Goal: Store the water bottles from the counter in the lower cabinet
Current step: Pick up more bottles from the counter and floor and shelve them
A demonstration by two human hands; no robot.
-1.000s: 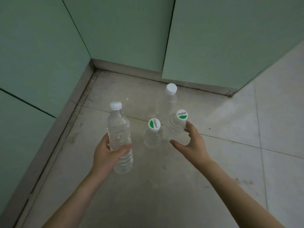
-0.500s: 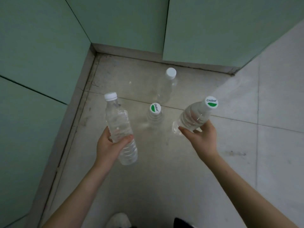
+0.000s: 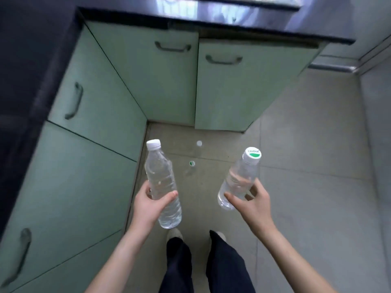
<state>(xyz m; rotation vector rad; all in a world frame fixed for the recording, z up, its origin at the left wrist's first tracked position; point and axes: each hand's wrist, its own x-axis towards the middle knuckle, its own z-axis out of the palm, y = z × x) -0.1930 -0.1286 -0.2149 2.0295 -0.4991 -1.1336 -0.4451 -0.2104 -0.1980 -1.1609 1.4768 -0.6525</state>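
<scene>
My left hand [image 3: 151, 205] grips a clear water bottle with a plain white cap [image 3: 161, 180] around its middle, held upright and slightly tilted. My right hand [image 3: 251, 200] grips a second clear bottle with a green-and-white cap [image 3: 240, 178] near its base, tilted to the right. Two more bottles stand on the floor far below: one with a white cap [image 3: 198, 144] and one with a green-marked cap [image 3: 192, 164]. The lower cabinet doors [image 3: 167, 81] ahead are closed.
Pale green cabinets [image 3: 74, 166] with dark handles run along the left and the back under a dark counter [image 3: 211, 20]. Grey floor tiles [image 3: 306, 187] stretch to the right. My dark trouser legs [image 3: 211, 265] and shoes show at the bottom.
My right hand took a green-capped bottle off the floor. I have risen to standing, so both held bottles are high above the floor and the counter and cabinet handles came into view.
</scene>
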